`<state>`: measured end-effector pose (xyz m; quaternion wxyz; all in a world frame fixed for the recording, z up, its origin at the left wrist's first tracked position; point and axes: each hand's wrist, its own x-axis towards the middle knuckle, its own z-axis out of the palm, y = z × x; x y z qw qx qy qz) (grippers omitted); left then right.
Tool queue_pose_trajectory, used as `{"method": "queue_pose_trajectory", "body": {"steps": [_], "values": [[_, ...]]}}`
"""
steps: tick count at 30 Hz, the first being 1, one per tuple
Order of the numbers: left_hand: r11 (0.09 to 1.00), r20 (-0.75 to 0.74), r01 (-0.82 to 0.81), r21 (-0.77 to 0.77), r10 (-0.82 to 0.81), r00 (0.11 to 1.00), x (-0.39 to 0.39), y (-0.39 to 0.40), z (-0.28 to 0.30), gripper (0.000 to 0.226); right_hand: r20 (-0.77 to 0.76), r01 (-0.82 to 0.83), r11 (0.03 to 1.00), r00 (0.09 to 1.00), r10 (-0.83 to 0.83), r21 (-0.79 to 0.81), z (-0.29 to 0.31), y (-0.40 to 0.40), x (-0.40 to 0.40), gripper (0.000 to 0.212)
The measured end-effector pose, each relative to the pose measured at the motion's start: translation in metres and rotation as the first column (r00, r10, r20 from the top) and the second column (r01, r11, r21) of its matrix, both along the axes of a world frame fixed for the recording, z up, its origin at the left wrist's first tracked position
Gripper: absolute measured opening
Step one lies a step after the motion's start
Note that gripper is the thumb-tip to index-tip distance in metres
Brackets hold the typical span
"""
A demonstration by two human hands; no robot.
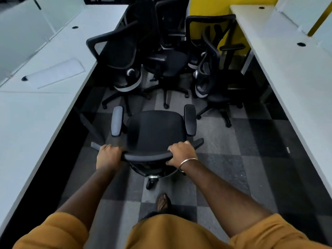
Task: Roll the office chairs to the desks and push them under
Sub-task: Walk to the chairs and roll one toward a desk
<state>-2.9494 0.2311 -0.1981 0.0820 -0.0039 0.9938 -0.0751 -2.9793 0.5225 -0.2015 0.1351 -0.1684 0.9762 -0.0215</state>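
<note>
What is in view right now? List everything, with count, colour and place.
held office chair: one, black, mid-aisle, backrest top gripped
clustered office chairs: at least three, black, far end of aisle
left desk: one, white, left side
right desk: one, white, right side
carpet tiles: grey and dark checks, floor
yellow wall: far end
bangle: one, silver, right wrist
foot: one, behind the chair
left hand: grip on backrest's left
right hand: grip on backrest's right

We wear a mustard short-sleeved shirt [161, 232], a thin metal bangle [186, 163] on the right wrist, and a sandal [163, 202].
</note>
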Motion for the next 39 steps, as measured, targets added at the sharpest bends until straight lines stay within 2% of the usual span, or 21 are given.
{"method": "queue_pose_trajectory", "body": {"steps": [4, 9, 16, 20, 25, 31, 39], "values": [[0.999, -0.038, -0.032, 0.026, 0.033, 0.999, 0.069, 0.015, -0.005, 0.022, -0.019, -0.041, 0.998, 0.999, 0.040, -0.042, 0.001, 0.020, 0.045, 0.047], [0.996, 0.021, -0.065, 0.059, 0.064, 0.998, 0.155, 0.021, -0.005, 0.035, -0.034, -0.098, 0.995, 0.995, 0.096, -0.034, 0.006, 0.023, 0.110, 0.051], [0.998, 0.091, -0.054, 0.043, 0.050, 0.995, 0.265, 0.030, 0.001, 0.043, -0.103, -0.150, 0.986, 0.985, 0.141, -0.079, 0.002, 0.028, 0.210, 0.035], [0.998, 0.101, -0.045, 0.054, 0.039, 0.994, 0.324, 0.034, -0.002, 0.052, -0.147, -0.158, 0.981, 0.979, 0.140, -0.117, -0.007, 0.031, 0.263, 0.034], [0.996, 0.061, -0.051, 0.074, 0.046, 0.997, 0.400, 0.028, -0.009, 0.051, -0.150, -0.124, 0.987, 0.983, 0.108, -0.104, -0.013, 0.024, 0.342, 0.038], [0.997, 0.047, -0.050, 0.062, 0.047, 0.998, 0.490, 0.009, -0.010, 0.045, -0.080, -0.058, 0.997, 0.995, 0.053, -0.060, -0.004, 0.002, 0.445, 0.055], [0.998, 0.044, -0.033, 0.060, 0.030, 0.999, 0.592, -0.001, -0.005, 0.047, -0.053, -0.009, 0.991, 0.999, 0.002, -0.134, -0.004, -0.003, 0.564, 0.060]]}}
